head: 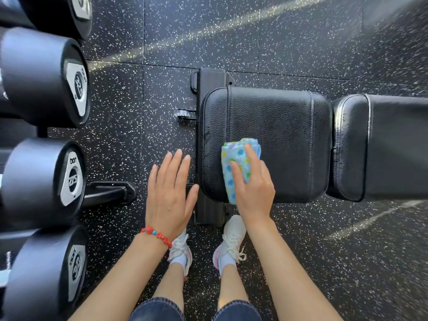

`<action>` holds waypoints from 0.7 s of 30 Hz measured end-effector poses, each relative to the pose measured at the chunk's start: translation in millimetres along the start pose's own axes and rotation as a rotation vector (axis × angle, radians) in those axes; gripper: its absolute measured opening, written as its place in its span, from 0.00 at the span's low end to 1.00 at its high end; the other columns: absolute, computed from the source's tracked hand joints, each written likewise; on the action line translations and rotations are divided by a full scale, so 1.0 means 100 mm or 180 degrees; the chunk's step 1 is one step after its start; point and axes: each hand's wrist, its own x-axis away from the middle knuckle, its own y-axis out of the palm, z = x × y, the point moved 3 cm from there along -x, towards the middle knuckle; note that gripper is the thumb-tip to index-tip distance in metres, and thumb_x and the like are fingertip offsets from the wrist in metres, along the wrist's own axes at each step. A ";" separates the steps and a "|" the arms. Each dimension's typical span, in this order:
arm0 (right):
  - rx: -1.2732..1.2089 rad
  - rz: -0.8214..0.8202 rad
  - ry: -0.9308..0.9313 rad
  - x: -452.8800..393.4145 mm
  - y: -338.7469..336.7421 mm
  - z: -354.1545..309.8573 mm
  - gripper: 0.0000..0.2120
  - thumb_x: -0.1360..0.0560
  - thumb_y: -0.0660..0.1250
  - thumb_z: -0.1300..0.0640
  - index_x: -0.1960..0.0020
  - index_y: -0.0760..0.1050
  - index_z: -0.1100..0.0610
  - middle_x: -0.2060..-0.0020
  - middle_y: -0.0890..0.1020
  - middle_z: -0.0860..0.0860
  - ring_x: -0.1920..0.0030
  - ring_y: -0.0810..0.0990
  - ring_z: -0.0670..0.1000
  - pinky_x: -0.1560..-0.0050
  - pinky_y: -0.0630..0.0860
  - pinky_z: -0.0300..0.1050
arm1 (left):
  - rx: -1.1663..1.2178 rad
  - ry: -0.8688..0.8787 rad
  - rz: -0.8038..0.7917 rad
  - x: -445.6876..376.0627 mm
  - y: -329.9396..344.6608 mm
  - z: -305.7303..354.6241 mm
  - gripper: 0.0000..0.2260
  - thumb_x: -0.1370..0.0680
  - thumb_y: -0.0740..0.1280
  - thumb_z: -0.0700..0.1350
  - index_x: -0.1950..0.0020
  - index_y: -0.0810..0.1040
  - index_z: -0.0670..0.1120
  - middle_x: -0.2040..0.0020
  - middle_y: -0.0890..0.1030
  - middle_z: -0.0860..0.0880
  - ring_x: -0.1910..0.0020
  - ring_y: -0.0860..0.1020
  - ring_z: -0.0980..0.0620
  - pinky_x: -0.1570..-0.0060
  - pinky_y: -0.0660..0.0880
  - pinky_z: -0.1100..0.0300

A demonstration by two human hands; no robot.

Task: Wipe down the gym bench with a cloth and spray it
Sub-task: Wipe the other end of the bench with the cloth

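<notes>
My bare forearms reach down over my white sneakers (232,237) and the speckled floor (301,42). My right hand (254,188) presses a folded blue dotted cloth (236,156) onto the near edge of the desk's black seat pad (278,126), thumb and fingers curled over it; the cloth's long axis runs away from me. The desk's own length runs off to my right, toward the back pad (393,144). My left hand (170,193) hovers flat beside the pad, grip empty. Dumbbells (44,77) line the rack on my left.

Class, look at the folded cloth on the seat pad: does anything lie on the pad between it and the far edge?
Nothing visible does. The right hand presses the cloth on the seat pad, and the surface beyond is bare.
</notes>
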 end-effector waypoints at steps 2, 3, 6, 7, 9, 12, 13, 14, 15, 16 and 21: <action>-0.0054 -0.0067 0.0157 -0.15 0.04 -0.01 0.21 0.24 0.65 0.52 0.33 0.69 0.55 0.54 0.79 0.56 0.54 0.77 0.57 0.60 0.73 0.48 | 0.0002 -0.0010 -0.0002 0.01 -0.03 0.00 0.23 0.22 0.54 0.49 0.30 0.66 0.38 0.29 0.66 0.40 0.29 0.62 0.42 0.31 0.56 0.44; -0.0027 -0.0115 0.0223 -0.20 0.07 0.00 0.21 0.24 0.63 0.51 0.32 0.67 0.54 0.52 0.78 0.56 0.52 0.76 0.56 0.59 0.71 0.46 | 0.0003 -0.0015 -0.0006 0.02 -0.04 0.00 0.23 0.22 0.54 0.49 0.30 0.66 0.38 0.29 0.66 0.40 0.29 0.62 0.42 0.31 0.56 0.44; 0.0134 -0.0210 0.0333 -0.25 0.11 0.03 0.22 0.23 0.61 0.49 0.30 0.64 0.52 0.52 0.75 0.55 0.52 0.74 0.56 0.59 0.68 0.45 | -0.0016 -0.0019 -0.0009 0.03 -0.07 -0.03 0.23 0.22 0.54 0.49 0.30 0.66 0.38 0.29 0.67 0.40 0.29 0.63 0.42 0.32 0.58 0.43; 0.0188 -0.0253 0.0335 -0.23 0.10 0.03 0.23 0.23 0.60 0.49 0.30 0.63 0.52 0.53 0.74 0.55 0.53 0.74 0.56 0.59 0.68 0.45 | -0.0037 -0.0017 -0.0010 0.03 -0.09 -0.04 0.23 0.22 0.54 0.49 0.30 0.66 0.38 0.30 0.67 0.40 0.29 0.63 0.41 0.32 0.58 0.43; 0.0241 -0.0329 0.0320 -0.18 0.03 0.04 0.24 0.23 0.61 0.48 0.29 0.60 0.51 0.53 0.71 0.55 0.54 0.72 0.55 0.59 0.68 0.46 | -0.0058 -0.0017 -0.0019 0.04 -0.14 -0.04 0.23 0.22 0.54 0.49 0.30 0.66 0.38 0.30 0.68 0.40 0.30 0.64 0.41 0.33 0.59 0.42; 0.0272 -0.0410 0.0268 -0.10 -0.13 0.00 0.26 0.24 0.62 0.50 0.28 0.60 0.52 0.49 0.71 0.55 0.49 0.71 0.54 0.54 0.70 0.47 | -0.0043 0.0010 -0.0040 0.07 -0.27 0.00 0.23 0.22 0.54 0.49 0.31 0.67 0.38 0.30 0.68 0.40 0.30 0.64 0.40 0.33 0.59 0.42; 0.0338 -0.0431 0.0209 -0.07 -0.20 -0.03 0.26 0.24 0.63 0.51 0.28 0.60 0.54 0.47 0.72 0.56 0.47 0.71 0.55 0.52 0.71 0.49 | -0.0050 0.0029 -0.0054 0.08 -0.32 0.01 0.23 0.22 0.54 0.49 0.31 0.67 0.38 0.30 0.68 0.40 0.30 0.65 0.40 0.33 0.60 0.42; 0.0431 -0.0462 0.0142 -0.04 -0.26 -0.06 0.26 0.24 0.63 0.52 0.29 0.61 0.56 0.45 0.72 0.57 0.46 0.71 0.56 0.49 0.71 0.52 | -0.0065 0.0046 -0.0068 0.10 -0.37 0.03 0.23 0.22 0.54 0.49 0.31 0.68 0.38 0.31 0.68 0.40 0.30 0.65 0.40 0.33 0.60 0.42; 0.0528 -0.0503 0.0091 -0.01 -0.31 -0.09 0.26 0.24 0.64 0.53 0.29 0.62 0.57 0.42 0.72 0.58 0.44 0.71 0.57 0.46 0.71 0.53 | -0.0085 0.0058 -0.0086 0.12 -0.43 0.04 0.23 0.22 0.54 0.49 0.31 0.68 0.39 0.31 0.69 0.40 0.30 0.65 0.40 0.33 0.60 0.42; 0.0616 -0.0553 0.0058 0.02 -0.38 -0.13 0.25 0.24 0.64 0.53 0.30 0.63 0.58 0.40 0.72 0.59 0.42 0.71 0.58 0.44 0.70 0.54 | -0.0105 0.0067 -0.0113 0.14 -0.49 0.06 0.23 0.22 0.54 0.49 0.31 0.68 0.39 0.31 0.69 0.40 0.30 0.65 0.40 0.33 0.61 0.42; 0.0914 -0.0677 -0.0353 0.21 -0.75 -0.51 0.23 0.27 0.68 0.57 0.34 0.68 0.63 0.38 0.73 0.62 0.40 0.73 0.62 0.46 0.72 0.55 | -0.0224 0.0062 -0.0348 0.31 -0.89 0.12 0.23 0.22 0.53 0.50 0.32 0.69 0.39 0.31 0.69 0.41 0.31 0.66 0.40 0.35 0.64 0.40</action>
